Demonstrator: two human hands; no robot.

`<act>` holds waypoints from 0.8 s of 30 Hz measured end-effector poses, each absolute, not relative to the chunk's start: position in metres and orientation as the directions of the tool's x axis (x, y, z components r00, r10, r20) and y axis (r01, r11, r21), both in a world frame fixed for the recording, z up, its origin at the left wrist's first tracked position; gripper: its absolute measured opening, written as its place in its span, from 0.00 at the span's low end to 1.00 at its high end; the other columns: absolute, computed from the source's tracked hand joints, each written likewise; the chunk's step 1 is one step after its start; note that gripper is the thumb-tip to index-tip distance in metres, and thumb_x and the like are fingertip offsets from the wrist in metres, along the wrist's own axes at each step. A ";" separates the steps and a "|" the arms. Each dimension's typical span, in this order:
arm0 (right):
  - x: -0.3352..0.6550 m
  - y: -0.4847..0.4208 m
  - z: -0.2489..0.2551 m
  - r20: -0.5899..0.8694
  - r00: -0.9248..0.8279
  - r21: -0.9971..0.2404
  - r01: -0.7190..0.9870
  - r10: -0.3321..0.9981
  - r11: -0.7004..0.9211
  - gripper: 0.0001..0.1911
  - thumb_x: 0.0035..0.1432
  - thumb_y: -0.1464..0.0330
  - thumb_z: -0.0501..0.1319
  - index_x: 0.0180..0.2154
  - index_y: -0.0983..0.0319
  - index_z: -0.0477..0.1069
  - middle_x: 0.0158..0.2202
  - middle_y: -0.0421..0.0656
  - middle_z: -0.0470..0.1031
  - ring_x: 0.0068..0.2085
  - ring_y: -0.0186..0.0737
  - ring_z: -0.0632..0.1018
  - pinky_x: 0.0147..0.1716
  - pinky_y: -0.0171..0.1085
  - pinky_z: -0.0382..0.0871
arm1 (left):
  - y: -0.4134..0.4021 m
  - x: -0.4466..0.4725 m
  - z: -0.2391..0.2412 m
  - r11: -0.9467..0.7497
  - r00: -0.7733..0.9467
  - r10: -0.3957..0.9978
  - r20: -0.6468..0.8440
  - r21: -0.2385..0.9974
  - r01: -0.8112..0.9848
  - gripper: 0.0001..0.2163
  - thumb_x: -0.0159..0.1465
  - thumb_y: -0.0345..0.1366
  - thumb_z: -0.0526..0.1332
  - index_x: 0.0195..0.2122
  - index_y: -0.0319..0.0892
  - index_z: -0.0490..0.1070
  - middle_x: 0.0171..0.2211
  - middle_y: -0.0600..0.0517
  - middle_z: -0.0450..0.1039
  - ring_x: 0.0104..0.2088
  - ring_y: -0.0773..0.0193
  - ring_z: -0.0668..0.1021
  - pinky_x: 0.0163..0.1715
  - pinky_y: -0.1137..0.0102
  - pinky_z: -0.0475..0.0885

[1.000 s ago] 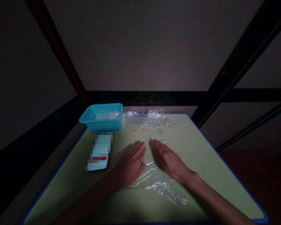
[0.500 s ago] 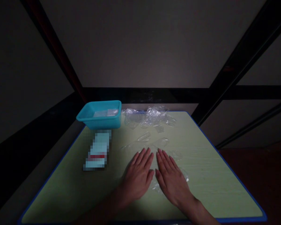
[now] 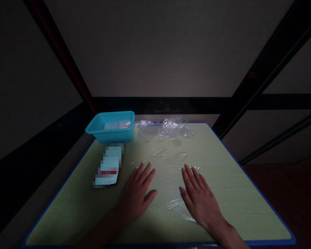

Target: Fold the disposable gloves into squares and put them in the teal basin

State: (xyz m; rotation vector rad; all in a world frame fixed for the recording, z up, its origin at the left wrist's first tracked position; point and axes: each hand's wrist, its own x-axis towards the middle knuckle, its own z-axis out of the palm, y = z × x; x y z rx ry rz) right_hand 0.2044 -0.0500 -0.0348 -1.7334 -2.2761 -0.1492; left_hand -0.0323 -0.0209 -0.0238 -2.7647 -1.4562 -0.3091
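Mid-table, right in front of you: a thin clear plastic film (image 3: 168, 176), laid out flat but wrinkled. Clock below is centred on that film, 12 pointing away from you.

Your left hand (image 3: 137, 195) is at 8 to 9, back up, fingers fanned a little and thumb out to the side, gripping nothing. Fingertips meet the film's edge on that side. Your right hand (image 3: 200, 197) is at 3 to 4, also back up, four fingers nearly together, thumb held off, partly covering the film. Can't tell how hard either one presses. Hands are well apart, film in the gap.

Film detail: folds standing out at 12 and 1, a shiny creased patch at 5 by your right thumb.

Pile of crumpled clear plastic (image 3: 171, 128) at 12, on the far edge. Turquoise plastic basin (image 3: 116, 137) at 10, flat whitish pieces (image 3: 118, 125) inside; the pile is just beside it. Phone-like device (image 3: 110, 164) between 9 and 10, in front of the basin, pixelated, pale face with a red band.

Table (image 3: 235, 197) is pale yellow-green, blue edging. Grey wall panel (image 3: 160, 52) past it at 12, black rail (image 3: 150, 105) along its foot.
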 end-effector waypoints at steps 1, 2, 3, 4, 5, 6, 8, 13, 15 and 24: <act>0.207 -0.051 -0.035 0.287 -0.236 -0.075 0.961 0.928 0.267 0.29 0.63 0.59 0.43 0.60 0.68 0.52 0.62 0.49 0.53 0.63 0.49 0.52 0.56 0.50 0.55 | -0.021 -0.032 -0.025 -0.571 0.550 0.815 0.183 0.086 0.817 0.26 0.62 0.43 0.54 0.61 0.42 0.52 0.63 0.47 0.49 0.62 0.50 0.52 0.56 0.54 0.58; 0.211 -0.052 -0.036 0.293 -0.231 -0.064 0.964 0.928 0.260 0.29 0.63 0.59 0.43 0.60 0.68 0.52 0.62 0.50 0.53 0.63 0.49 0.53 0.56 0.50 0.55 | -0.021 -0.033 -0.026 -0.573 0.551 0.812 0.193 0.081 0.815 0.26 0.63 0.43 0.54 0.61 0.43 0.52 0.63 0.48 0.49 0.62 0.49 0.53 0.56 0.54 0.58; 0.214 -0.052 -0.036 0.299 -0.227 -0.052 0.966 0.927 0.254 0.29 0.63 0.59 0.43 0.60 0.68 0.53 0.62 0.50 0.53 0.62 0.49 0.53 0.56 0.50 0.56 | -0.021 -0.033 -0.027 -0.576 0.552 0.808 0.204 0.077 0.814 0.26 0.63 0.44 0.53 0.61 0.43 0.51 0.63 0.48 0.49 0.62 0.49 0.53 0.56 0.54 0.58; 0.218 -0.054 -0.037 0.302 -0.226 -0.041 0.968 0.926 0.249 0.29 0.63 0.59 0.42 0.60 0.69 0.53 0.62 0.50 0.53 0.62 0.48 0.54 0.56 0.50 0.56 | -0.021 -0.033 -0.028 -0.579 0.554 0.804 0.215 0.073 0.812 0.26 0.63 0.44 0.53 0.61 0.43 0.51 0.63 0.48 0.49 0.62 0.50 0.52 0.56 0.55 0.58; 0.222 -0.055 -0.037 0.303 -0.226 -0.033 0.968 0.926 0.247 0.29 0.63 0.59 0.42 0.60 0.69 0.53 0.62 0.50 0.53 0.62 0.48 0.54 0.56 0.50 0.57 | -0.021 -0.034 -0.029 -0.582 0.556 0.801 0.224 0.071 0.810 0.27 0.63 0.44 0.53 0.61 0.43 0.51 0.63 0.48 0.49 0.62 0.50 0.52 0.56 0.55 0.58; 0.226 -0.056 -0.037 0.300 -0.225 -0.030 0.969 0.927 0.245 0.29 0.64 0.58 0.41 0.60 0.69 0.53 0.61 0.50 0.54 0.62 0.48 0.55 0.55 0.50 0.58 | -0.021 -0.034 -0.029 -0.585 0.557 0.798 0.231 0.070 0.808 0.27 0.63 0.44 0.53 0.61 0.43 0.50 0.63 0.48 0.49 0.62 0.50 0.52 0.56 0.55 0.58; 0.233 -0.056 -0.035 0.280 -0.228 -0.040 0.968 0.933 0.248 0.29 0.64 0.58 0.41 0.60 0.69 0.54 0.61 0.49 0.55 0.61 0.48 0.57 0.55 0.50 0.59 | -0.021 -0.034 -0.030 -0.587 0.558 0.796 0.233 0.071 0.807 0.27 0.63 0.44 0.53 0.61 0.43 0.50 0.63 0.48 0.49 0.62 0.50 0.52 0.56 0.55 0.58; 0.218 -0.041 -0.011 0.201 -0.241 -0.131 0.954 0.949 0.270 0.28 0.63 0.61 0.43 0.59 0.71 0.56 0.59 0.53 0.58 0.60 0.48 0.59 0.55 0.50 0.59 | -0.020 -0.033 -0.028 -0.587 0.562 0.796 0.227 0.063 0.807 0.27 0.62 0.43 0.54 0.61 0.43 0.52 0.63 0.48 0.49 0.62 0.50 0.54 0.55 0.55 0.59; 0.193 -0.031 0.000 0.163 -0.324 -0.177 0.920 0.932 0.350 0.27 0.63 0.64 0.45 0.60 0.70 0.53 0.61 0.51 0.55 0.61 0.46 0.57 0.57 0.48 0.55 | -0.020 -0.033 -0.027 -0.587 0.561 0.794 0.233 0.056 0.808 0.27 0.62 0.43 0.55 0.61 0.43 0.52 0.63 0.48 0.50 0.61 0.49 0.54 0.55 0.55 0.59; 0.153 0.001 -0.006 0.049 -0.451 -0.186 0.872 0.891 0.452 0.28 0.63 0.63 0.46 0.61 0.71 0.50 0.63 0.49 0.46 0.63 0.47 0.51 0.60 0.48 0.49 | -0.021 -0.033 -0.028 -0.594 0.569 0.790 0.230 0.051 0.803 0.27 0.62 0.42 0.55 0.61 0.42 0.52 0.63 0.48 0.50 0.62 0.49 0.54 0.55 0.54 0.60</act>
